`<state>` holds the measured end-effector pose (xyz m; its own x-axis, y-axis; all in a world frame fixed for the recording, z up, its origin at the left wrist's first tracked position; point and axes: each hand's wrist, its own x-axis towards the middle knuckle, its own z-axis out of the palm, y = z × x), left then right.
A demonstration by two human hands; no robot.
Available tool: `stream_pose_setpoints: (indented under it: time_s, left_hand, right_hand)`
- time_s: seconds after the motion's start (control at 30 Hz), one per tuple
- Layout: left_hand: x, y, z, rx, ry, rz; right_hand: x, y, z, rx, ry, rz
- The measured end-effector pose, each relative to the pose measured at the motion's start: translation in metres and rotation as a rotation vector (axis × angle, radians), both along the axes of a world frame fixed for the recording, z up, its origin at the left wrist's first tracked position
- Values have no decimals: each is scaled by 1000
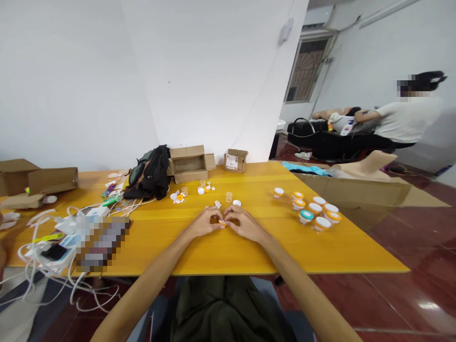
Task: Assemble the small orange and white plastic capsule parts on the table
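Near the middle of the table, my left hand (205,223) and my right hand (246,225) meet fingertip to fingertip. Both pinch a small orange-and-white piece (222,223), which looks like part of a jar lid; the fingers hide much of it. Just beyond my hands lie a white patterned disc (217,204) and a white round cap (237,203). A clear small cup (229,195) stands a little farther back. More loose white and orange parts (179,196) are scattered to the left, with another small group (204,189) behind.
Several small jars with orange, white or teal lids (315,208) stand at the right. A dark bag (153,173) and open cardboard boxes (188,164) line the back. Power strips and tangled white cables (66,237) cover the left. A person (409,116) sits beyond the table.
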<state>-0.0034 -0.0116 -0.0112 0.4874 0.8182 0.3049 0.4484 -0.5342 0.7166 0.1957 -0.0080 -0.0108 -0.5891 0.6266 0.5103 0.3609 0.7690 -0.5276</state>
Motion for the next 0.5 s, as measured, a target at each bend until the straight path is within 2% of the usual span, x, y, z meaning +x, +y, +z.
stream_pose_setpoints:
  time_s: [0.5]
  left_hand:
    - [1, -1, 4, -2, -15, -26]
  right_hand:
    - [-2, 3, -6, 20, 47, 19]
